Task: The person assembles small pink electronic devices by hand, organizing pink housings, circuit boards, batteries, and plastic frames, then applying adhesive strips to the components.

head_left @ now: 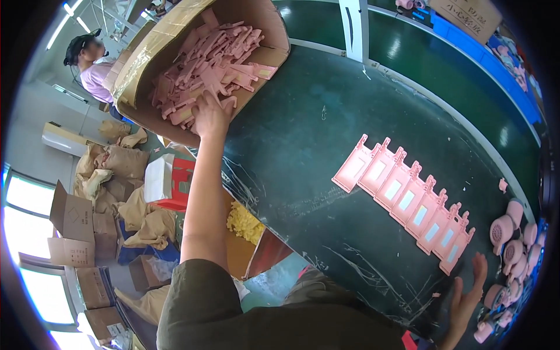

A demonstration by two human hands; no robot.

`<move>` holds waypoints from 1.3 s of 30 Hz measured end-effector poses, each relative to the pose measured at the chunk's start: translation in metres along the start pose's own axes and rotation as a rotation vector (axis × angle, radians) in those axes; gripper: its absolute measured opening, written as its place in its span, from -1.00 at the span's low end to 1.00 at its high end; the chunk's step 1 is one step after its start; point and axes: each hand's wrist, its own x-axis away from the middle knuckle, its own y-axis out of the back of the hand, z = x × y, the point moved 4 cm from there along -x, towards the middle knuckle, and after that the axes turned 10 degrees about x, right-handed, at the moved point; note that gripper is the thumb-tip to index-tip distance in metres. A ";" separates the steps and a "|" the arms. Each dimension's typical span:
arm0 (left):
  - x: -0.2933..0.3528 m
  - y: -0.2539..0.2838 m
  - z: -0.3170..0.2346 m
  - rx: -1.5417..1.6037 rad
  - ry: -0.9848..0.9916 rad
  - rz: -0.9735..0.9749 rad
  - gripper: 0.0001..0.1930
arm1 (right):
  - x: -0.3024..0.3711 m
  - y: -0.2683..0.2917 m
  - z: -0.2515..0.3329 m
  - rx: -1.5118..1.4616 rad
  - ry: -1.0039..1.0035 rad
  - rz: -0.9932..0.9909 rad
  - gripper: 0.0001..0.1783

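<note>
A bare left forearm stretches forward, the left hand at its end with knuckles bent. Well apart, to its right and farther back, the right hand is unclenched, thumb spread from the fingers.

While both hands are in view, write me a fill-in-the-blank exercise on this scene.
1. The left hand touches a pile of pink parts in a box made of ____.
2. The table under the overlapping row of flat pink pieces is dark ____.
3. The right hand is nearer the rounded pink parts than the ____ hand is.
4. The small pieces in the open carton below the table's edge are coloured ____.

Missing words: cardboard; green; left; yellow.
</note>
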 end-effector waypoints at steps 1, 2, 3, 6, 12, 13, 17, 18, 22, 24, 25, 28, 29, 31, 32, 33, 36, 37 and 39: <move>0.000 -0.004 -0.002 0.053 -0.095 -0.041 -0.35 | -0.001 0.000 0.002 0.002 -0.002 0.002 -0.35; 0.001 -0.011 -0.004 0.094 -0.155 -0.025 -0.37 | -0.003 -0.002 0.006 -0.003 -0.005 0.011 -0.36; 0.004 -0.012 -0.017 0.145 -0.215 -0.005 -0.39 | -0.005 0.000 0.008 0.001 -0.012 0.019 -0.36; 0.042 -0.007 -0.064 0.427 -0.463 -0.015 -0.69 | -0.009 0.003 0.015 0.031 -0.006 0.067 -0.40; 0.066 0.039 -0.106 0.818 -0.381 0.259 -0.85 | -0.019 0.013 0.034 0.083 0.069 0.120 -0.50; 0.066 0.041 -0.112 0.838 -0.336 0.321 -0.83 | -0.020 0.013 0.038 0.085 0.105 0.098 -0.49; 0.062 0.025 -0.143 1.051 -0.162 0.664 -0.74 | -0.044 0.012 0.067 0.111 0.293 0.086 -0.49; 0.060 0.033 -0.149 0.929 -0.204 0.599 -0.73 | -0.053 0.009 0.078 0.101 0.372 0.076 -0.50; 0.072 0.055 -0.172 0.920 -0.477 0.543 -0.75 | -0.074 0.002 0.104 0.105 0.510 0.090 -0.52; 0.076 0.070 -0.173 0.989 -0.420 0.843 -0.77 | -0.082 0.000 0.108 0.112 0.515 0.096 -0.54; 0.076 0.075 -0.163 1.067 -0.489 0.606 -0.75 | -0.085 -0.003 0.111 0.101 0.530 0.096 -0.57; 0.073 0.083 -0.138 0.835 -0.530 0.438 -0.55 | -0.106 -0.012 0.131 0.083 0.599 0.126 -0.63; 0.079 0.079 -0.137 0.842 -0.517 0.488 -0.51 | -0.114 -0.015 0.141 0.082 0.644 0.144 -0.66; 0.088 0.078 -0.146 0.837 -0.536 0.508 -0.42 | -0.129 -0.024 0.160 0.070 0.690 0.131 -0.70; 0.087 0.079 -0.155 0.855 -0.518 0.510 -0.42 | -0.135 -0.027 0.169 0.031 0.733 0.127 -0.70; 0.086 0.076 -0.162 0.862 -0.491 0.515 -0.43 | -0.138 -0.033 0.177 -0.019 0.782 0.127 -0.70; 0.080 0.069 -0.186 0.824 -0.637 0.480 -0.59 | -0.139 -0.033 0.190 -0.055 0.793 0.128 -0.70; 0.080 0.066 -0.193 0.816 -0.744 0.488 -0.65 | -0.139 -0.032 0.188 -0.051 0.789 0.129 -0.70; 0.067 0.058 -0.191 0.815 -0.697 0.565 -0.79 | -0.136 -0.027 0.177 -0.010 0.764 0.149 -0.69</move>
